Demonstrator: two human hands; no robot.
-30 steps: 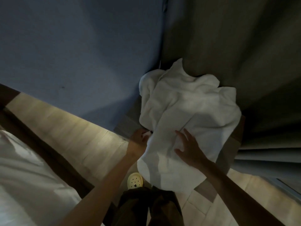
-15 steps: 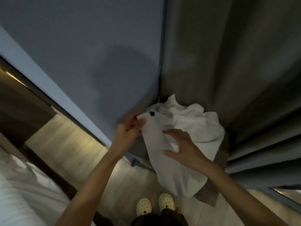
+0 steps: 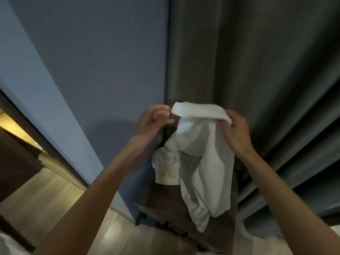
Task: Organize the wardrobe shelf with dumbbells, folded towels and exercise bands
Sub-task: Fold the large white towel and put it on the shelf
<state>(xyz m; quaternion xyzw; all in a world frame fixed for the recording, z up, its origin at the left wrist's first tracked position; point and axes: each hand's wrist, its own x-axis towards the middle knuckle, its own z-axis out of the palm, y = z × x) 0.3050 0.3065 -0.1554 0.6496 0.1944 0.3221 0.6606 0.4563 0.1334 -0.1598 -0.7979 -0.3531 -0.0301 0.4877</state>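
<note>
Left hand (image 3: 152, 120): fingers curled, with thumb and forefinger pinching the left corner of the towel (image 3: 207, 162) at its top edge. Right hand (image 3: 237, 131): fingers closed round the right end of the same edge. The edge runs nearly level between the two hands, rolled over slightly, and both hands are raised well above the brown stand (image 3: 165, 205). The rest of the white cloth hangs below this edge in front of the stand. A bunched portion carrying a small yellow mark sits at the stand's top, and it cannot be determined whether this portion touches the stand. One second ago the towel lay heaped on the stand with both hands low on it. Half a second ago the left hand had taken a corner while the right hand worked along the edge. The towel has since been lifted almost clear and opened along one side. Judgement: this is the spreading step that precedes folding. No fold is made yet, and the bunched portion requires shaking out first. The grey curtain (image 3: 257, 70) hangs behind the stand and the blue wall (image 3: 92, 61) stands to its left. No shelf, dumbbells or bands are in view.
</note>
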